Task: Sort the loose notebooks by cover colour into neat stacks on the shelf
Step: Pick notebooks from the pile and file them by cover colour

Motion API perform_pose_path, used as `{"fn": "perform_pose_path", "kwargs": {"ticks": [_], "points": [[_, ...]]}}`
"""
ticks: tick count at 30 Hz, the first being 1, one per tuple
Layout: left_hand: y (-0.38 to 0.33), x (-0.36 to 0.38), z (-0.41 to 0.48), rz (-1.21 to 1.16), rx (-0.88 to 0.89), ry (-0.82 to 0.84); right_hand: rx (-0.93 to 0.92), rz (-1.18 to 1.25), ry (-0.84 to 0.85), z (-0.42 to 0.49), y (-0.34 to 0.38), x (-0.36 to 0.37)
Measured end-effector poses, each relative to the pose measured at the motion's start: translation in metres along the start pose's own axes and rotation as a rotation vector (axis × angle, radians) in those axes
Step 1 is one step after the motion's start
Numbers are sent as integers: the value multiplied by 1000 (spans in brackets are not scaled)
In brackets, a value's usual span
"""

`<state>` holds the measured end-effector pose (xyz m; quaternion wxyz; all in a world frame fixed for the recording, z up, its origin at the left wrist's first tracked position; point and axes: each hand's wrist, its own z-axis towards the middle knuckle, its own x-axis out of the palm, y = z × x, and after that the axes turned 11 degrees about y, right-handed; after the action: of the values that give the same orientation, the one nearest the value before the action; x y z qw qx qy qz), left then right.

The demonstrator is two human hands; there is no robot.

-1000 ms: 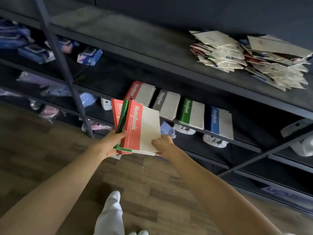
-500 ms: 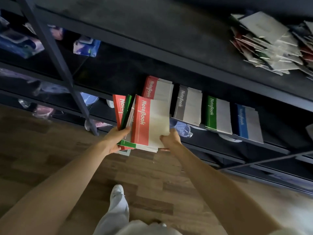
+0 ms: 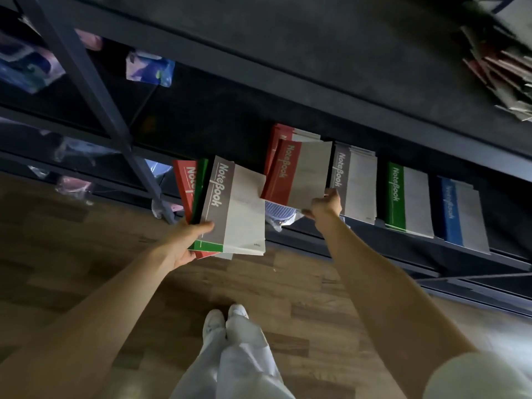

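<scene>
- Holding a red notebook (image 3: 296, 175) by its lower right corner, the right hand (image 3: 326, 207) has its fingers pinched on the cover. Half a second ago this notebook lay on top of the bundle with both hands on it.
- The red notebook now hangs tilted over the red stack (image 3: 283, 133) on the shelf (image 3: 417, 244), centre of frame, overlapping it; whether they touch is unclear.
- Left hand (image 3: 184, 243) grips the remaining bundle (image 3: 208, 246) from the lower left, thumb across the front. A grey-banded notebook (image 3: 236, 208) is now the top cover, with green and red edges behind it.
- View has shifted: the loose pile (image 3: 501, 67) sits further into the upper right corner than before.
- Edges: the red notebook's right edge runs just beside the grey stack (image 3: 357, 182). The green stack (image 3: 408, 197) and blue stack (image 3: 460, 211) stand further right, with dark gaps between them.
- Upper shelf board (image 3: 316, 67) overhangs the stacks; a slanted post (image 3: 95, 90) passes near the bundle's left edge.
- Open room: wooden floor (image 3: 86, 254) below the arms.
</scene>
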<state>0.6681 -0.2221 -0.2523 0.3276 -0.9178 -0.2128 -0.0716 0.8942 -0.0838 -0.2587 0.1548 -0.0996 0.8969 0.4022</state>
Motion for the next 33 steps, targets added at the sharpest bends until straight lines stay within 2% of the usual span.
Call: {"fn": "perform_pose_path", "kwargs": {"ticks": [6,10,17,21,22,25,26,27,30,33], "points": [[0,-14,9,-60,13,-19,18,-35,-41,22,4,10],[-4,-19,9,-111,18,-13,-15,-179,-65,33,4,8],[-8,-8,9,-94,33,15,-18,-210,17,21,4,11],[-9,10,9,-50,38,67,-47,-355,61,-2,2,12],[-10,17,9,-39,43,85,-43,-372,105,-8,2,10],[-11,39,11,-2,62,117,130,-242,426,-33,1,5],[-11,47,11,11,69,125,151,-235,483,-39,-2,3],[-10,55,11,26,77,133,132,-267,472,-42,-6,1],[-6,77,11,56,88,168,35,-306,255,-50,-17,-8],[-1,98,12,68,69,234,-3,-339,119,-57,-22,-29]]}}
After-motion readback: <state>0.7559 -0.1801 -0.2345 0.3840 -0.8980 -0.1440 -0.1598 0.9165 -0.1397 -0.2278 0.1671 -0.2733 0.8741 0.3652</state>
